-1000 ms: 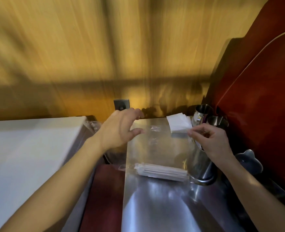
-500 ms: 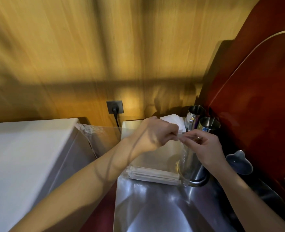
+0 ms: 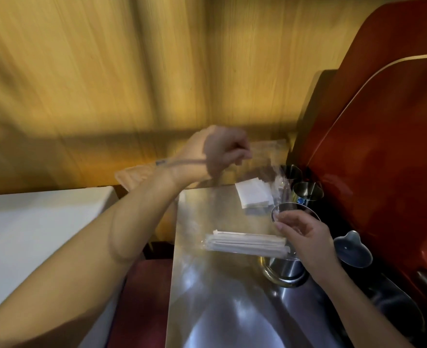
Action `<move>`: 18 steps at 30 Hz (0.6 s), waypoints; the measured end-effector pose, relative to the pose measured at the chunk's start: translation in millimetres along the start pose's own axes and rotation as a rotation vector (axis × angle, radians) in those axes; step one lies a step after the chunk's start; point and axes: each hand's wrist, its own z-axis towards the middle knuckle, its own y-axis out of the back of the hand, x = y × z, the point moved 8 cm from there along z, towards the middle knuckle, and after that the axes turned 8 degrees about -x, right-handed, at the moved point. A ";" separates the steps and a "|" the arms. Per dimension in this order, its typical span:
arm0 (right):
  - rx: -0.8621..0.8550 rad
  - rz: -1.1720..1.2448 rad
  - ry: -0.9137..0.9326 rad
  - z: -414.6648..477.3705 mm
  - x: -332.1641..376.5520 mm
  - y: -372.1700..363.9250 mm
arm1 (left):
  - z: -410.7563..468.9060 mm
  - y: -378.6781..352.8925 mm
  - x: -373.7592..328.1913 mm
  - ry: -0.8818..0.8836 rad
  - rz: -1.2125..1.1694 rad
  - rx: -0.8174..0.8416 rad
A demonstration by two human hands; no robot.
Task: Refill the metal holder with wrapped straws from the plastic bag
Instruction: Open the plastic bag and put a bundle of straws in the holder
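A clear plastic bag [image 3: 232, 212] hangs in front of me over the steel counter [image 3: 222, 310]. A bundle of white wrapped straws [image 3: 247, 244] lies crosswise in its bottom. My left hand [image 3: 223, 153] is raised near the wooden wall, fist closed on the bag's upper edge. My right hand [image 3: 305, 239] is lower, its fingers pinching the bag's right side just at the rim of the metal holder [image 3: 286, 271]. The holder stands on the counter behind the bag, partly hidden by my right hand. Motion blur softens the bag's outline.
A stack of white napkins [image 3: 254, 195] lies at the back of the counter. Two smaller metal cups [image 3: 308, 193] stand beside it, against a red machine [image 3: 383, 146]. A grey heart-shaped piece [image 3: 353, 249] sits at the right, a white surface [image 3: 31, 234] at the left.
My left hand has pulled up and away from my right hand, lifting the bag's top edge toward the wall. My right hand has stayed by the holder's rim.
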 end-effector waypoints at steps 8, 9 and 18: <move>-0.046 0.081 0.013 -5.4 3.1 13.2 | 32.0 31.3 -8.9 0.131 -0.066 0.005; -0.060 0.099 0.015 -5.1 3.5 15.6 | 35.9 33.5 -12.2 0.130 -0.068 -0.003; -0.293 0.161 0.144 -2.3 35.8 66.6 | 72.6 37.0 -56.3 0.091 -0.241 -0.097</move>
